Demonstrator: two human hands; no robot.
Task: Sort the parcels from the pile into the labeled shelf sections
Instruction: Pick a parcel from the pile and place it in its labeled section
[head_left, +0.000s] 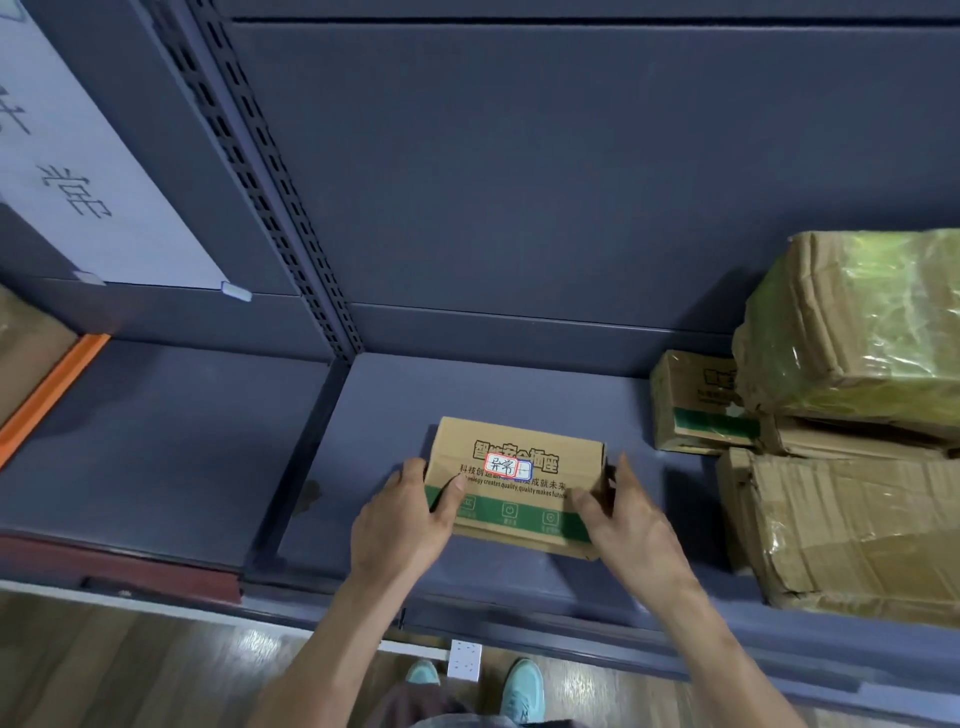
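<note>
Gripping the small cardboard box (519, 467) between them, left hand (400, 519) and right hand (628, 525) curl round its ends, thumbs on the front. Its sticker (501, 465) reads 异常, and the print says "quality makes future". It sits on the grey shelf (467, 384), with taped parcels (852, 322) stacked to its right.

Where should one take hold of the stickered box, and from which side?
Probably grip the box at its two short ends, coming from the front, as the left hand and right hand do: it is wide, and the shelf is bare beside both ends.
</note>
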